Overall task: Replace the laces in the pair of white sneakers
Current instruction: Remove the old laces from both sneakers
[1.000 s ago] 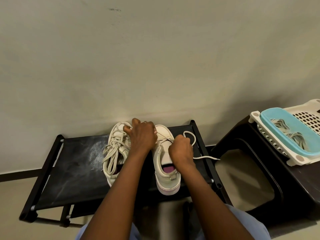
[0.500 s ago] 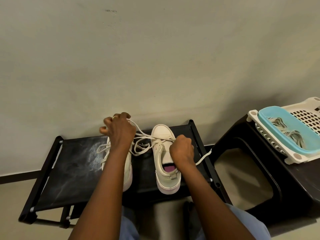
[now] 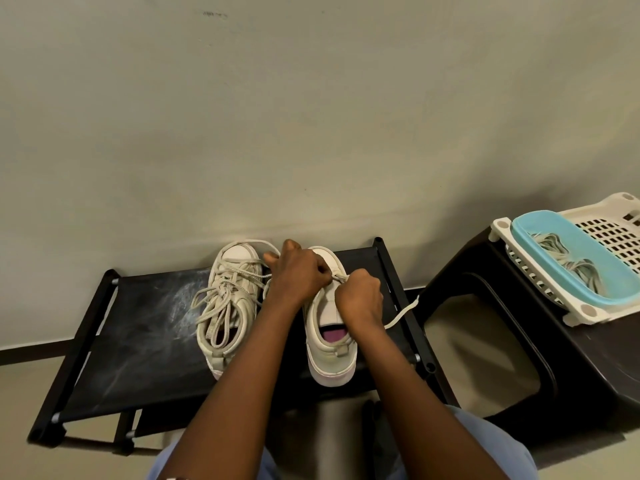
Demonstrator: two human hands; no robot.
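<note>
Left grip and right grip pinch the flat white lace over our white leather sneaker; uneven pulling could unthread it.

Head-worn view, steeply downward, close.

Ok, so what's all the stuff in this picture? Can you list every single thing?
shoe rack: 1, black, under both sneakers
left sneaker: 1, white, on rack
right sneaker: 1, white, beside it
loose laces: tangle, cream, piled on left sneaker
lace: 1, white, at right sneaker's front, end trailing right
stool: 1, dark, right of rack
basket: 1, white, on stool
tub: 1, blue, on basket
spare laces: bundle, pale, in tub
left hand: 1, pinching lace
right hand: 1, gripping lace
</note>
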